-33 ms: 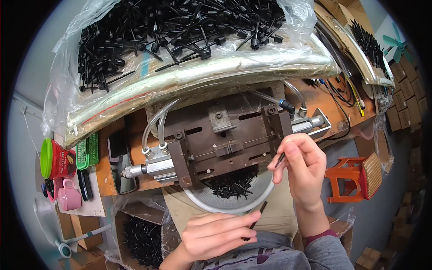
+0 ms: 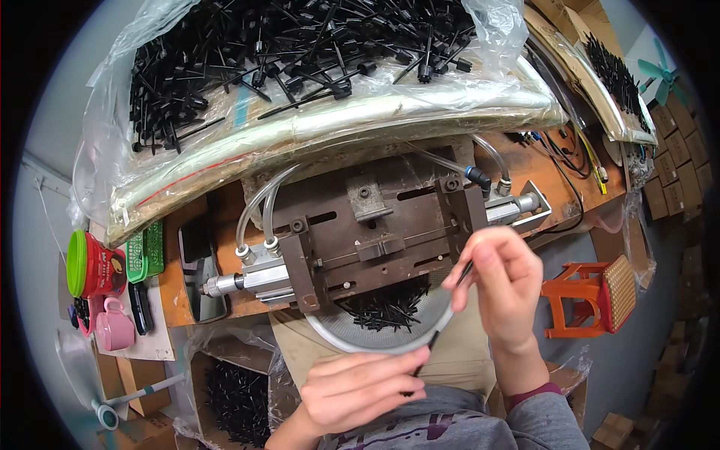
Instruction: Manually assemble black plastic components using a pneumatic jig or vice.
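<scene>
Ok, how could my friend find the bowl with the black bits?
Start at the big brown metal machine in the middle. Just below its front edge, beyond the person's left hand, is the bowl holding thin black pieces. Its round, pale rim sets it apart from the cardboard box at lower left.

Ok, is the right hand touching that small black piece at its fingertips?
Touching. The head view shows the right hand pinching the small black piece between thumb and fingers, part of it showing.
</scene>
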### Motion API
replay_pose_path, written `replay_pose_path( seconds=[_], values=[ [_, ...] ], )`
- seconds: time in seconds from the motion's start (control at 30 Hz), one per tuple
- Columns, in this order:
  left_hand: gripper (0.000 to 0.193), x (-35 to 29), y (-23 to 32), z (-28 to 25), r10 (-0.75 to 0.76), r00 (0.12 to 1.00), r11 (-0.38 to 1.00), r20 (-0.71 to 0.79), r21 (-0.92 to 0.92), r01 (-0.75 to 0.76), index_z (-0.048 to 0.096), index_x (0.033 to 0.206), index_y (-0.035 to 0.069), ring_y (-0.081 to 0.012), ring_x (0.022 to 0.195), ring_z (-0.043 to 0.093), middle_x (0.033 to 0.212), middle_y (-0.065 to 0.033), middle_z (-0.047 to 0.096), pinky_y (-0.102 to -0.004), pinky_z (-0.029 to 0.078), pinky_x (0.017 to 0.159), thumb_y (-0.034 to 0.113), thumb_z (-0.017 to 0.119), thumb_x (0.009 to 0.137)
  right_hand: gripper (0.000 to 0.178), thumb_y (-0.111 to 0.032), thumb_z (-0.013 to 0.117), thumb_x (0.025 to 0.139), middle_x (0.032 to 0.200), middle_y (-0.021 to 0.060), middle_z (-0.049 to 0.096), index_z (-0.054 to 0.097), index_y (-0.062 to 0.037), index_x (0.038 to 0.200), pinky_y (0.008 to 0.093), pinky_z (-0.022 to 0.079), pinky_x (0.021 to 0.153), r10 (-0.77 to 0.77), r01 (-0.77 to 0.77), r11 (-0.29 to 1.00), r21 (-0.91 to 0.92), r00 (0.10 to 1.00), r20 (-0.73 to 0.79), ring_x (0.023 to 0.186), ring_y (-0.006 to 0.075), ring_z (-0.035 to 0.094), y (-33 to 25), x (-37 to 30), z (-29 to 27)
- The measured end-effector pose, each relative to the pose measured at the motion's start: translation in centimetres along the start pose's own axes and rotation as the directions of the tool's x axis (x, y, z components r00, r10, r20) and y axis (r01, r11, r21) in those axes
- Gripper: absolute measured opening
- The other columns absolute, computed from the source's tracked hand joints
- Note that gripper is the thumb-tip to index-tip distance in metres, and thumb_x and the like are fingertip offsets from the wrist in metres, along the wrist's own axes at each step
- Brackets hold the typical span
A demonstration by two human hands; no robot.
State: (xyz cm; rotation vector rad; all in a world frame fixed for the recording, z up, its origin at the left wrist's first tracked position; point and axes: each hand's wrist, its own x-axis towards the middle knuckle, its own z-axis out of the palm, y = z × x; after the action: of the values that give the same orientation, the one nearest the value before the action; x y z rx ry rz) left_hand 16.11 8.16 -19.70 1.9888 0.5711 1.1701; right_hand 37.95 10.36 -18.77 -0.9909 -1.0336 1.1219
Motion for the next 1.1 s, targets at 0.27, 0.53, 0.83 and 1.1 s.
replay_pose_path(
  seconds=[0.27, 0.53, 0.83, 1.1],
  values=[
    [0.029, 0.3, -0.8, 0.5, 0.038, 0.998, 0.998, -0.050, 0.059, -0.035, 0.076, 0.090, 0.000, -0.0219, 0.074, 0.072, 0.108, -0.0180, 0.073, -0.0275, 0.057, 0.063, 0.005, 0.085, 0.063, 0.027, -0.021, 0.049, 0.106, 0.077, 0.0127, 0.062, 0.053, 0.0035, 0.096, 0.0255, 0.055, 0.047, 0.054, -0.066, 0.996, 0.063, 0.984, 0.168, 0.066, 0.0188, 0.069, 0.4, -1.2, 1.9],
    [0.030, 0.1, -0.8, 0.6, 0.037, 0.997, 0.997, -0.062, 0.068, -0.033, 0.076, 0.090, 0.000, -0.0208, 0.072, 0.071, 0.108, -0.0175, 0.073, -0.0274, 0.058, 0.063, 0.004, 0.086, 0.062, 0.026, -0.021, 0.048, 0.106, 0.076, 0.0143, 0.063, 0.052, 0.0040, 0.098, 0.0262, 0.055, 0.047, 0.065, -0.080, 0.991, 0.104, 0.988, 0.140, 0.066, 0.0188, 0.068, 0.6, -1.3, 1.9],
    [0.030, 0.2, -0.7, 0.8, 0.017, 0.998, 0.996, -0.054, 0.088, -0.012, 0.076, 0.090, 0.000, -0.0211, 0.073, 0.071, 0.109, -0.0167, 0.073, -0.0274, 0.058, 0.063, 0.005, 0.086, 0.063, 0.025, -0.020, 0.048, 0.106, 0.076, 0.0141, 0.064, 0.053, 0.0037, 0.098, 0.0252, 0.054, 0.048, 0.074, -0.083, 0.993, 0.084, 0.992, 0.105, 0.066, 0.0184, 0.069, 0.9, -1.6, 1.7],
    [0.029, 0.1, -0.8, 0.7, 0.004, 0.999, 0.996, -0.036, 0.093, 0.000, 0.075, 0.089, 0.000, -0.0215, 0.074, 0.072, 0.108, -0.0165, 0.073, -0.0275, 0.058, 0.063, 0.006, 0.086, 0.062, 0.017, -0.009, 0.049, 0.105, 0.083, 0.0134, 0.069, 0.058, 0.0053, 0.104, 0.0227, 0.054, 0.056, 0.019, -0.027, 0.998, 0.060, 0.992, 0.126, 0.062, 0.0125, 0.066, 1.1, -2.0, 1.1]
  ],
)
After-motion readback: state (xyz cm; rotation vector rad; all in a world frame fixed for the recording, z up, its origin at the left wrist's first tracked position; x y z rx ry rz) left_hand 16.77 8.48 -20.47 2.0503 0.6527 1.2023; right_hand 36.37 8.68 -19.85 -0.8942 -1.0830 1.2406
